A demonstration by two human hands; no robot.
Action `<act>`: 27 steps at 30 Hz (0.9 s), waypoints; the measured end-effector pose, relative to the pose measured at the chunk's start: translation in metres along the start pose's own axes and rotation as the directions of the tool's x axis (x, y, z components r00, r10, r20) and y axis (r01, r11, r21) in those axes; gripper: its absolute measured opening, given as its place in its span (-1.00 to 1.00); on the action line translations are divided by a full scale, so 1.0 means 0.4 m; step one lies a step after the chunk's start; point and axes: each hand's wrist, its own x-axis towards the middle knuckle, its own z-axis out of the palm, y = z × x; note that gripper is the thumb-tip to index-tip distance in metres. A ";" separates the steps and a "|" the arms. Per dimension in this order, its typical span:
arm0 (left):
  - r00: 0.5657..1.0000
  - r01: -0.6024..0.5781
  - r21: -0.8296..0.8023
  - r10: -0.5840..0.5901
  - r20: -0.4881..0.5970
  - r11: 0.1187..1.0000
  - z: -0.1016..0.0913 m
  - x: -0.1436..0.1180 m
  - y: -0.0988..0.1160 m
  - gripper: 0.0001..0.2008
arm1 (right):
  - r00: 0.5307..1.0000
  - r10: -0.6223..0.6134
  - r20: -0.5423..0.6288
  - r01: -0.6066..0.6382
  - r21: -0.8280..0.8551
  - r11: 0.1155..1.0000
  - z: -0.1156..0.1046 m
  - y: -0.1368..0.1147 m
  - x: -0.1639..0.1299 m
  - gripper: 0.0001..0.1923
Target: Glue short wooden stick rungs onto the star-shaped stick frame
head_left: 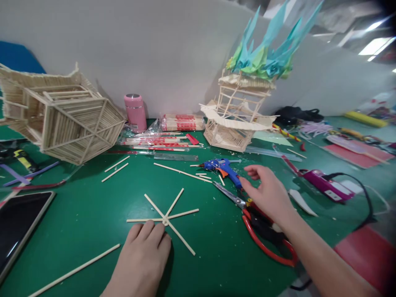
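Note:
On the green table several thin wooden sticks meet at one centre in a star shape [176, 215]. My left hand [145, 251] is closed over the star's lower left side, fingers curled down at its centre; what lies beneath the fingertips is hidden. My right hand [269, 194] reaches over the red-handled scissors [232, 195], thumb and fingers apart, beside the handle of a blue hot glue gun [220, 166]. The glue gun lies on its side, its nozzle facing left. A long loose stick [74, 270] rests left of my left hand.
A stick-built model [83, 123] lies at left; another [238, 111], topped with blue paper, stands behind the glue gun. Farther back are a pink flask [135, 112] and stick bundles [182, 123]. A phone [20, 227] sits left, a purple device [326, 185] right.

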 end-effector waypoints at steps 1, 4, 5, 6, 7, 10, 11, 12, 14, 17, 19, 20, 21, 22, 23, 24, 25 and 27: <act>1.000 0.007 -0.003 -0.007 0.005 1.000 0.000 0.000 0.001 -0.79 | 1.000 0.017 0.013 -0.017 -0.014 1.000 0.004 0.021 0.019 -0.71; 0.999 0.011 -0.005 -0.012 -0.031 1.000 0.004 -0.007 0.001 -0.75 | 0.992 0.047 0.114 -0.047 -0.002 0.999 0.025 0.054 0.056 -0.68; 0.999 0.000 -0.011 -0.001 -0.048 1.000 0.007 -0.011 0.000 -0.76 | 0.986 0.054 0.157 -0.056 0.010 0.998 0.033 0.056 0.064 -0.70; 0.998 -0.018 -0.022 0.017 -0.064 1.000 0.010 -0.015 0.000 -0.76 | 0.978 0.062 0.198 -0.068 0.021 0.997 0.040 0.055 0.070 -0.71; 0.997 -0.031 -0.035 0.028 -0.078 0.999 0.013 -0.018 -0.001 -0.76 | 0.969 0.075 0.233 -0.084 0.028 0.996 0.046 0.052 0.075 -0.74; 0.990 -0.032 -0.067 0.023 -0.142 0.997 0.024 -0.025 -0.003 -0.73 | 0.946 0.135 0.294 -0.151 0.030 0.988 0.055 0.043 0.089 -0.82; 0.988 -0.024 -0.069 0.013 -0.155 0.997 0.027 -0.027 -0.003 -0.71 | 0.939 0.159 0.303 -0.178 0.034 0.984 0.054 0.041 0.092 -0.87; 0.987 -0.017 -0.068 0.006 -0.159 0.998 0.030 -0.028 -0.003 -0.69 | 0.933 0.182 0.310 -0.206 0.045 0.978 0.052 0.040 0.094 -0.92; 0.990 -0.010 -0.084 -0.002 -0.144 0.996 0.032 -0.031 -0.003 -0.69 | 0.921 0.222 0.321 -0.266 0.102 0.959 0.043 0.037 0.093 -0.90; 0.988 -0.003 -0.131 -0.017 -0.153 0.991 0.032 -0.035 -0.003 -0.68 | 0.911 0.258 0.322 -0.350 0.273 0.896 0.017 0.024 0.085 -0.79; 0.989 0.014 -0.171 -0.039 -0.139 0.985 0.029 -0.037 -0.004 -0.69 | 0.914 0.275 0.297 -0.380 0.400 0.834 -0.008 0.008 0.088 -0.80; 0.991 0.027 -0.190 -0.051 -0.122 0.981 0.028 -0.038 -0.004 -0.70 | 0.916 0.282 0.284 -0.387 0.449 0.805 -0.022 0.000 0.094 -0.81; 0.993 0.042 -0.210 -0.064 -0.099 0.977 0.025 -0.039 -0.005 -0.71 | 0.919 0.293 0.265 -0.390 0.487 0.782 -0.038 -0.008 0.104 -0.81; 0.994 0.058 -0.230 -0.076 -0.074 0.972 0.023 -0.039 -0.007 -0.71 | 0.920 0.304 0.247 -0.391 0.512 0.765 -0.054 -0.016 0.117 -0.79; 0.995 0.067 -0.245 -0.082 -0.054 0.967 0.020 -0.040 -0.009 -0.71 | 0.921 0.316 0.228 -0.389 0.527 0.755 -0.072 -0.022 0.133 -0.75; 0.996 0.065 -0.255 -0.076 -0.034 0.965 0.018 -0.040 -0.011 -0.72 | 0.924 0.325 0.203 -0.382 0.533 0.755 -0.090 -0.027 0.151 -0.70; 0.998 0.059 -0.259 -0.066 -0.020 0.964 0.015 -0.041 -0.014 -0.73 | 0.928 0.327 0.178 -0.371 0.532 0.762 -0.109 -0.032 0.170 -0.67; 0.999 0.028 -0.260 -0.032 -0.011 0.965 0.012 -0.041 -0.021 -0.75 | 0.941 0.325 0.095 -0.328 0.491 0.807 -0.146 -0.039 0.202 -0.64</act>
